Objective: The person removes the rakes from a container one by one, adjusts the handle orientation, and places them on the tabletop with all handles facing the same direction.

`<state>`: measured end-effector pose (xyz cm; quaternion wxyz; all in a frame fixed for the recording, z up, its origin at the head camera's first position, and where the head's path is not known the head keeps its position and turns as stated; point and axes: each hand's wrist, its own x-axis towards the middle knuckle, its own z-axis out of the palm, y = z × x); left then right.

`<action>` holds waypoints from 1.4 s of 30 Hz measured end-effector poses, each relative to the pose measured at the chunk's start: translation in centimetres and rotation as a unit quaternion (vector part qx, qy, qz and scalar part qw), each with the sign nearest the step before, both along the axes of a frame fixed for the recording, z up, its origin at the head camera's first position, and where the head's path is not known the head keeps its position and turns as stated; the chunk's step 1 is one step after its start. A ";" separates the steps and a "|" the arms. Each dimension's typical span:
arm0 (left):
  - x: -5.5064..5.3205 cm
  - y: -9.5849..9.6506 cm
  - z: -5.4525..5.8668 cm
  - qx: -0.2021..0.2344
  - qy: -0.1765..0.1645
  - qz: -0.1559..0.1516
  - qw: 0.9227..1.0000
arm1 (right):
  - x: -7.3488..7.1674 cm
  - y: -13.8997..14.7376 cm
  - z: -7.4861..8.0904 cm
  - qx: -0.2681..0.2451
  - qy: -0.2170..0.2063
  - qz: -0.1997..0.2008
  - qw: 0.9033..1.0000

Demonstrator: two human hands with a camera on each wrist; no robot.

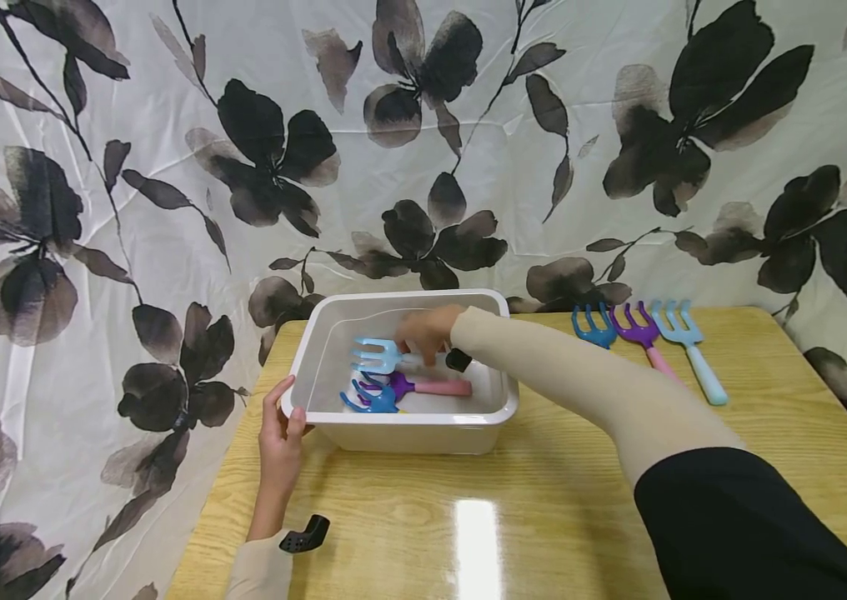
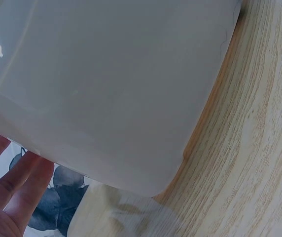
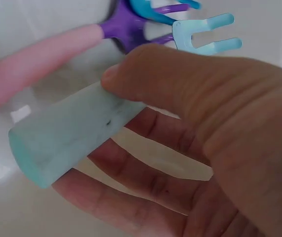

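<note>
A white plastic tub [image 1: 408, 433] stands near the back edge of the table. My left hand [image 1: 281, 446] holds its front left corner, the thumb by the front rim and the fingers along the outer side. Inside the tub my right hand [image 1: 425, 332] grips the pale handle [image 3: 72, 133] of a light blue hand fork [image 1: 378, 356], thumb on top and fingers beneath. Beside it in the tub lie a purple hand fork [image 1: 401, 386] with a pink handle and a blue hand fork [image 1: 374, 398], whose handle is mostly hidden by the front wall.
Three more hand forks lie at the table's back right: a blue one [image 1: 594, 327], partly behind the right arm, a purple one [image 1: 639, 329] with a pink handle, and a light blue one [image 1: 694, 350]. A floral cloth [image 1: 528, 167] hangs behind the wooden table [image 1: 393, 517].
</note>
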<state>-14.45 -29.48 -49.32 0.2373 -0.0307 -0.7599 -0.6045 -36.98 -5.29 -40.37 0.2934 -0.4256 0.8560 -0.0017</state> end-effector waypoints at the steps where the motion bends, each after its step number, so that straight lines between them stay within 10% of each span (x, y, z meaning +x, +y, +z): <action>1: 0.0 0.0 0.0 0.001 0.001 0.000 1.000 | 0.1 0.1 0.6 -0.007 -0.015 -0.009 1.000; 23: -0.5 0.0 -0.1 0.006 0.018 -0.004 1.000 | 0.8 6.2 8.7 -0.105 -0.007 0.011 0.994; 42: -0.1 0.3 -0.1 0.003 0.010 0.004 1.000 | 1.8 14.9 11.9 -0.136 0.015 -0.033 0.990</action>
